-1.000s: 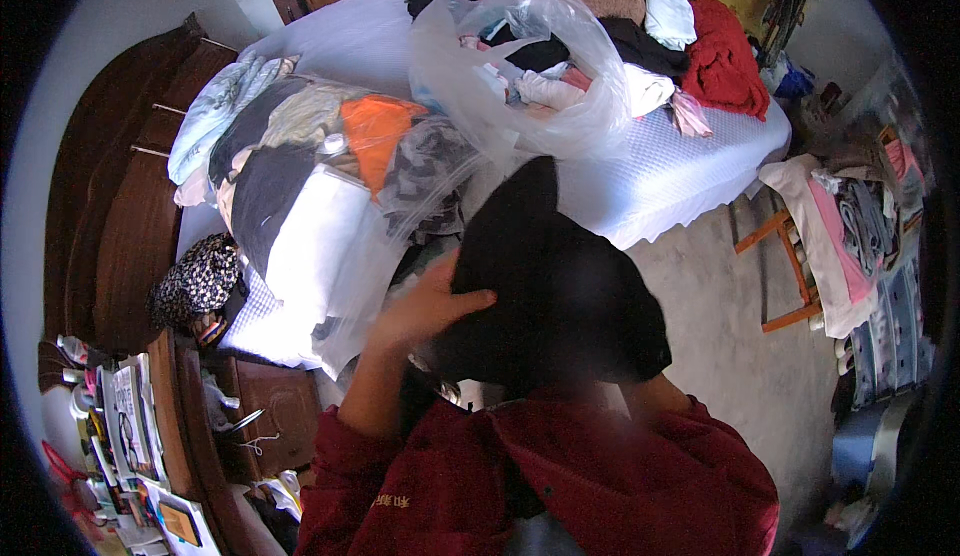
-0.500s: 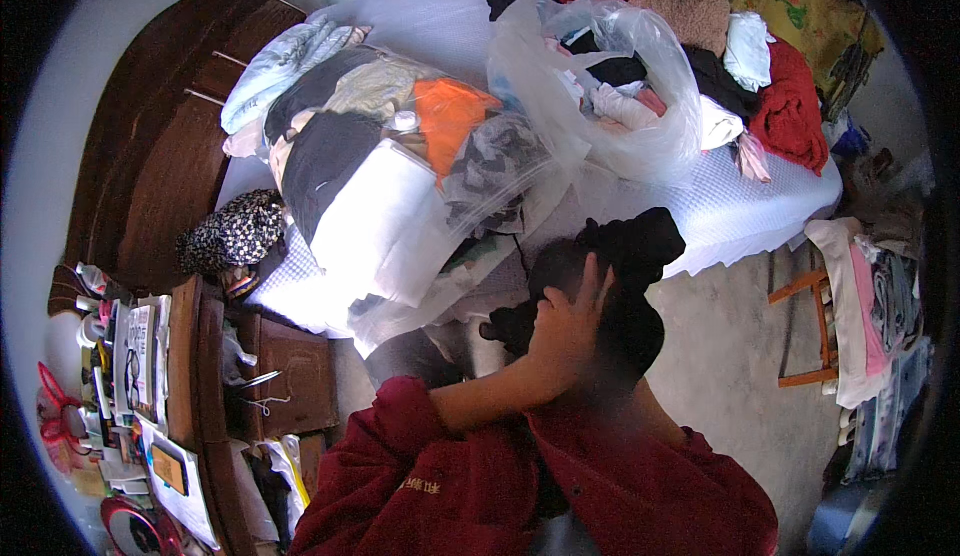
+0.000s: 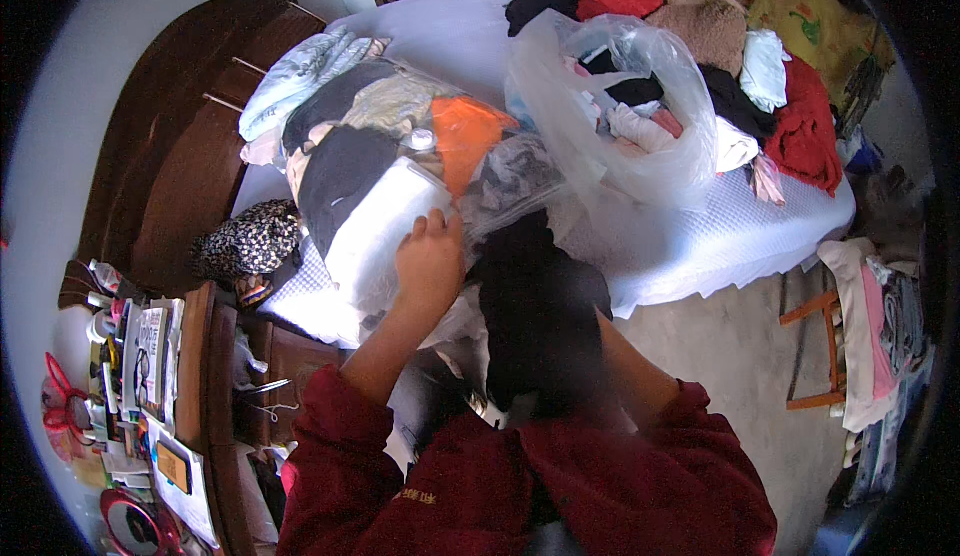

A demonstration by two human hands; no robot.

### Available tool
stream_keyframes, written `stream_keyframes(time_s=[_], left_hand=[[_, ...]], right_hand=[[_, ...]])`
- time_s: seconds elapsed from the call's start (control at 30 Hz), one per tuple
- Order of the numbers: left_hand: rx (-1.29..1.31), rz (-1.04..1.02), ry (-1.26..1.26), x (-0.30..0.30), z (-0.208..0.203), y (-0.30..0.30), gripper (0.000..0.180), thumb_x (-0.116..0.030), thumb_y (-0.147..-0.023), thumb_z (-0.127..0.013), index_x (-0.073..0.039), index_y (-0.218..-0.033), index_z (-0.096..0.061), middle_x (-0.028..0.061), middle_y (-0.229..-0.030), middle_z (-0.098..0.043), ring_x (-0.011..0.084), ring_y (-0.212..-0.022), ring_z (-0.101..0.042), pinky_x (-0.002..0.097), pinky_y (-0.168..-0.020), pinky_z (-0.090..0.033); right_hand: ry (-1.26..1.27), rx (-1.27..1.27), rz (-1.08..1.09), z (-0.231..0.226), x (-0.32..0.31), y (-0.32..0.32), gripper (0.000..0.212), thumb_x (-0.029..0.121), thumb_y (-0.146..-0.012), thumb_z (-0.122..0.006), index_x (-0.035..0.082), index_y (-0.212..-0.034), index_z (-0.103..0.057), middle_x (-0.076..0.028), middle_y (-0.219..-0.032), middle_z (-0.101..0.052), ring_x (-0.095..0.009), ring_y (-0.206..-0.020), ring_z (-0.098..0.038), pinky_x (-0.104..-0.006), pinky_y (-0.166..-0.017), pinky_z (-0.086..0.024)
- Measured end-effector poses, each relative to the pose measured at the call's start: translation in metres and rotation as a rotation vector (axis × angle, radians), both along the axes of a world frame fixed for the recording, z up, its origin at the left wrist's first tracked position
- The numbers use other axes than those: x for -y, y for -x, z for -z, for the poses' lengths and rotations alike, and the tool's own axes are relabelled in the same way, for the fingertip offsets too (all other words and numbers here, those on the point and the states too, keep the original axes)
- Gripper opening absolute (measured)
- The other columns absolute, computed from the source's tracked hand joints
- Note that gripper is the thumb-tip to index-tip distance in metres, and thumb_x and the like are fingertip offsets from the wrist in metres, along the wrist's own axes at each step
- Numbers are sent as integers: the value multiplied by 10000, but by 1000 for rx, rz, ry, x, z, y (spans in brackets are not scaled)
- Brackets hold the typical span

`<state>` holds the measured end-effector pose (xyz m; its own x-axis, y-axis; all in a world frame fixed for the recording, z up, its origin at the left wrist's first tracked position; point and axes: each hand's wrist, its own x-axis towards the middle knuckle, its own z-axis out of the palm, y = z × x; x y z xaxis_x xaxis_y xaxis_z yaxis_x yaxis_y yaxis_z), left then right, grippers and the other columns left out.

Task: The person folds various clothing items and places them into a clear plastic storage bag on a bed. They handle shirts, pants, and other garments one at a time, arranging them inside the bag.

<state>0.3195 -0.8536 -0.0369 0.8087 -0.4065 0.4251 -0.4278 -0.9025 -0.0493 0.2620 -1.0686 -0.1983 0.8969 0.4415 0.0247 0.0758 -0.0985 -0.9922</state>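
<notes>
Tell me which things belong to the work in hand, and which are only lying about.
Likely the work:
black cloth, hiding right hand
white item by left hand
open clear bag

Likely lying about:
spotted bundle
white sheet
wooden stand

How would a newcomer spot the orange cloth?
Find the bed; on its left half lies a plastic-covered pile of clothes. The orange cloth is on that pile's right side, beyond the left hand. Bright orange sets it apart from the grey patterned cloth beside it.
</notes>
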Motion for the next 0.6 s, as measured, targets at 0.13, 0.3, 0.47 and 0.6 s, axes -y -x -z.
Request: stream_keyframes(time_s=[0.13, 0.3, 0.47, 0.6], left_hand=[[169, 42, 87, 8, -17, 0, 49, -64, -808, -609, -58, -820, -562, 109, -810, -595, 295, -715, -656, 404, -574, -546], [190, 105, 114, 11, -33, 6, 62, -26, -798, -589, -57, -828, -545, 108, -843, -580, 293, -721, -653, 403, -562, -544], [187, 201, 140, 8, -30, 12, 143, -30, -737, -613, -50, -863, -550, 106, -876, -557, 284, -776, -625, 395, -587, -545], [118, 237, 191, 5, -28, 18, 170, -37, -720, -625, -41, -878, -563, 111, -910, -564, 290, -804, -623, 399, -602, -545]], right_hand=[[119, 263, -53, 12, -34, -69, 644, 274, -958, -598, 44, -1506, -349, -163, -1368, -536, -287, -1124, -564, -391, -1028, -440], [177, 413, 114, 8, -77, -156, 661, 275, -952, -606, 42, -1511, -342, -166, -1370, -535, -290, -1126, -563, -392, -1029, -438], [135, 379, 491, -29, -84, -237, 675, 281, -945, -616, 38, -1511, -339, -169, -1373, -532, -294, -1135, -560, -392, -1032, -435], [101, 316, 655, -39, -68, -271, 686, 285, -940, -624, 35, -1511, -337, -172, -1375, -529, -296, -1142, -557, -392, -1035, -432]])
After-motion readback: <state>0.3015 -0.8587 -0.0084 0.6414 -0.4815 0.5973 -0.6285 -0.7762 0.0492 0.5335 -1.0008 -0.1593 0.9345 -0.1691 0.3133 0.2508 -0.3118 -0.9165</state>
